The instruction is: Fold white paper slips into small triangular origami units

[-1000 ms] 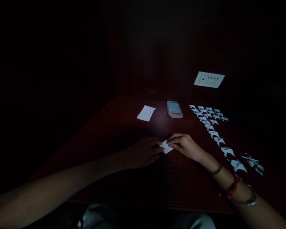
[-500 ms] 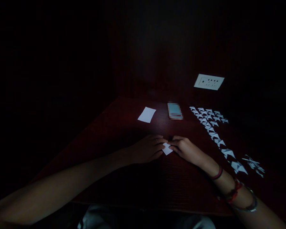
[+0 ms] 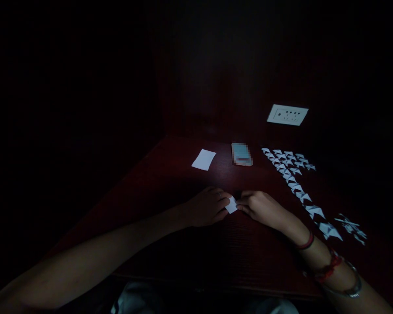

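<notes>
A small white piece of paper [image 3: 231,205] lies on the dark red table between my two hands. From its left side, the fingers of my left hand [image 3: 209,206] close over it and press it down. My right hand [image 3: 261,207] has its thumb and forefinger pinched at the paper's right edge. Part of the paper is covered by the fingers, so its folds cannot be made out. Beyond my hands lies a larger white sheet of paper [image 3: 204,159], flat on the table.
A phone [image 3: 242,154] with a blurred screen lies at the back. Several folded paper pieces [image 3: 294,186] run in rows along the right, with a pile of thin paper strips [image 3: 351,228] beside them. A socket panel [image 3: 287,114] is on the back wall. The room is dark.
My right hand's fingers have shifted from the paper's upper edge to its right corner. My left fingers have slid slightly right over the paper. The whole view has moved a little.
</notes>
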The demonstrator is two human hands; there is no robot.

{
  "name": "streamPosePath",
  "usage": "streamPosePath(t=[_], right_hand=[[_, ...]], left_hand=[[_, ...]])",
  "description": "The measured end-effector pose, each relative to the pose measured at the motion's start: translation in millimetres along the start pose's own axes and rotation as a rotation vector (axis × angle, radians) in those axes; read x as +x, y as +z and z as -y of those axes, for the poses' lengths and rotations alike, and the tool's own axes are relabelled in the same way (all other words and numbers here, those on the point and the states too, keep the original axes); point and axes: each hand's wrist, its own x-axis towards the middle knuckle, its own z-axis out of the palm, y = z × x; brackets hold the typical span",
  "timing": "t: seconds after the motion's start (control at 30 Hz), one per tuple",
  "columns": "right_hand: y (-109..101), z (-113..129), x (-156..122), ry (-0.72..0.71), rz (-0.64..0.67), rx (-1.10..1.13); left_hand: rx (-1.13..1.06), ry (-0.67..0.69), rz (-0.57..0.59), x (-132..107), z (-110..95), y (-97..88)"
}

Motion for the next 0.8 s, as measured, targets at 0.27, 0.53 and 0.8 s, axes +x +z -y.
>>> streamPosePath(t=[0.27,0.53,0.8], right_hand=[[-11,-2,-7,-0.037,0.066,0.028],[0,-7,0,0.024,-0.009,0.034],[2,-7,1,0.016,0.008,0.089]], left_hand=[[-0.024,0.009,-0.002,-1,2,-0.9],[-0.042,0.008,0.004,-3,5,3.4],[-0.033,0.007,0.022,-1,3,-1.0]])
